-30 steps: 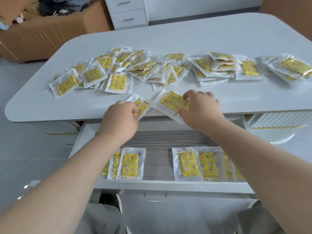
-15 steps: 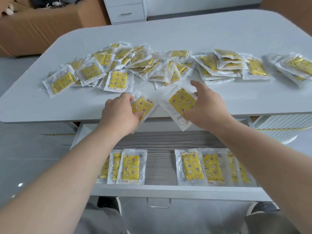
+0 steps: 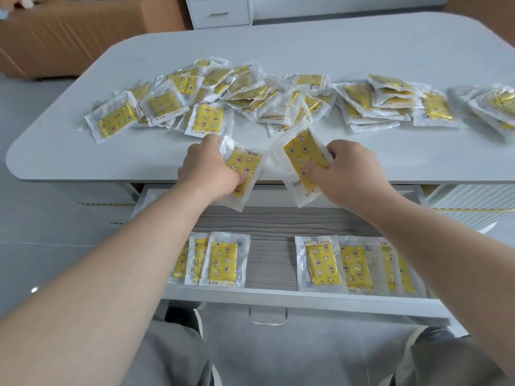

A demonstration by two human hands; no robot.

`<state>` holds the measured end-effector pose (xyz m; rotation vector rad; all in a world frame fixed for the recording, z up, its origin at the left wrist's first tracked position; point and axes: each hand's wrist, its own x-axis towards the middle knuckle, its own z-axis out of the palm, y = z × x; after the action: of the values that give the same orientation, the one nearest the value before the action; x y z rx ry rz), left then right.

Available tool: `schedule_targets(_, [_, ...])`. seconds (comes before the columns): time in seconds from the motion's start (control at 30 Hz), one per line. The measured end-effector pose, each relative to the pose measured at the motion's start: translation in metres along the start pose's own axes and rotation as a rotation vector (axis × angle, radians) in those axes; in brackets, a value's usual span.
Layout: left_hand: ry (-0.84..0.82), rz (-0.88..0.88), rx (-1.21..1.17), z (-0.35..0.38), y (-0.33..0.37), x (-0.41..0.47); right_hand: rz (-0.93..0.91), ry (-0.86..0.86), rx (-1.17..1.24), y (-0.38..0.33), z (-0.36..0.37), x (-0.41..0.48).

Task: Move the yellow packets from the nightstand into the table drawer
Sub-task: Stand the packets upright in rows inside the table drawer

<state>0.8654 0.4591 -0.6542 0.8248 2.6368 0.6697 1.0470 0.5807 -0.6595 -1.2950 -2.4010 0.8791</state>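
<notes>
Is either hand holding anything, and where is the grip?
Yes, both. The left hand pinches one yellow packet along its left edge, thumb on its face; the right hand pinches a second packet by its right edge.

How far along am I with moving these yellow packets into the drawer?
Early on. Done: a few packets lie in the open drawer, a left row and a right row. In hand: the left hand grips one packet, the right hand another packet, at the table edge. Left: the big pile on top.
</notes>
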Motion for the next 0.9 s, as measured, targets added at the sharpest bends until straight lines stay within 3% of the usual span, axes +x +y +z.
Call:
schedule_targets(0.27, [0.011,0.109,-0.007,-0.002,-0.006,-0.014,0.004,-0.079,0.099,0.003,-0.004,-0.007])
schedule_targets(0.4, [-0.232,0.174,0.003,-0.012,-0.007,-0.026,-0.003,-0.224,0.054,0.002,-0.005,-0.014])
schedule_targets(0.5, [-0.467,0.121,0.145,0.002,-0.014,-0.035,-0.055,-0.332,-0.057,0.004,-0.002,-0.021])
schedule_targets(0.63, [-0.572,-0.024,0.275,0.041,-0.029,-0.028,-0.072,-0.416,-0.115,0.008,0.006,-0.027])
schedule_targets(0.77, [-0.614,-0.137,0.26,0.063,-0.049,-0.019,-0.026,-0.457,-0.182,0.017,0.01,-0.026])
schedule_targets(0.9, [-0.6,-0.117,0.375,0.075,-0.063,-0.016,-0.004,-0.481,-0.195,0.028,0.017,-0.022])
